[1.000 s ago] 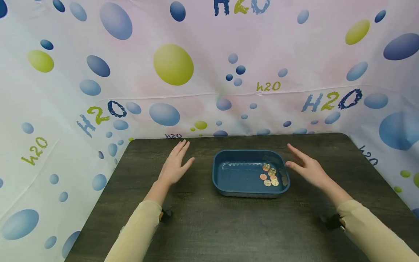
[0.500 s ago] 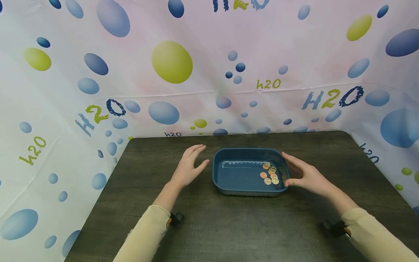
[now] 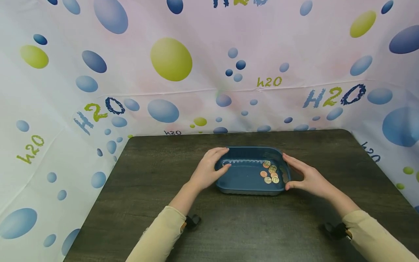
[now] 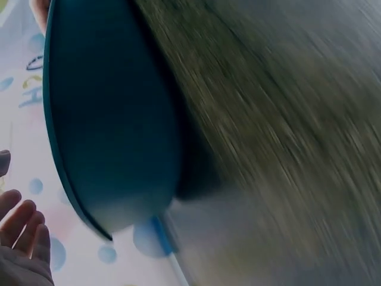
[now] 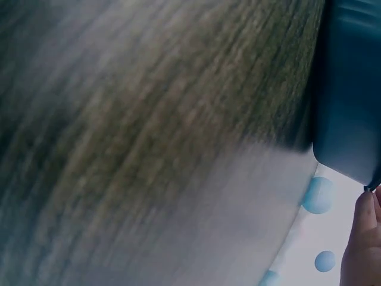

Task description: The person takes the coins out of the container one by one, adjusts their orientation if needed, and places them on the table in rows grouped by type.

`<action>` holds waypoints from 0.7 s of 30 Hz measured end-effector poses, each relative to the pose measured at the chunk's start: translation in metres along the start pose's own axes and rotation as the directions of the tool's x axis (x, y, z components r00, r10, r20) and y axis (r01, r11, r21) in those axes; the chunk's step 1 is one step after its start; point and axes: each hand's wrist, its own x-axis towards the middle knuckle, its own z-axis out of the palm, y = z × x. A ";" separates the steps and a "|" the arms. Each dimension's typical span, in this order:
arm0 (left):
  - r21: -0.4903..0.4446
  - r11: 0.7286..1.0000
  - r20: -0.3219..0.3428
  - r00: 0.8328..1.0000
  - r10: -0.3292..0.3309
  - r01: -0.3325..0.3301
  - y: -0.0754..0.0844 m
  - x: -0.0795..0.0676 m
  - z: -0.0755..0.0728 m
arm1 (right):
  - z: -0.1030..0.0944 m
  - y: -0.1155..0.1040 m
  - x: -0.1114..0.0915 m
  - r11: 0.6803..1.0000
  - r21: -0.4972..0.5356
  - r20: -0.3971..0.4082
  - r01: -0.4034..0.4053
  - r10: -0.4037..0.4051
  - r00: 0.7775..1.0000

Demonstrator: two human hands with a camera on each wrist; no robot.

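A blue rectangular dish (image 3: pixel 240 180) with rounded corners stands on the dark table in the head view. Several gold and copper-coloured coins (image 3: pixel 273 170) lie at its right end. My left hand (image 3: pixel 207 170) is at the dish's left end, thumb and fingers spread; in the left wrist view its fingers (image 4: pixel 27 229) show apart from the dish wall. At the opposite end my right hand (image 3: pixel 309 178) holds the dish between thumb and fingers. The right wrist view shows a fingertip (image 5: pixel 364 205) against the rim.
The dark wood-look table (image 3: pixel 248 229) extends around the dish on all sides. A white backdrop (image 3: pixel 209 65) with blue and green ovals and H2O lettering rises behind and at the sides. A dark strapped device (image 3: pixel 193 222) sits at each wrist.
My left hand has moved right from open table to the dish's left end. My right hand has closed in on the right end. The dish and coins look unmoved.
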 end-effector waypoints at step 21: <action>-0.263 0.938 0.239 0.957 -0.163 0.225 0.041 0.041 0.059 | -0.001 -0.005 -0.002 0.987 -0.158 0.035 -0.019 0.024 0.999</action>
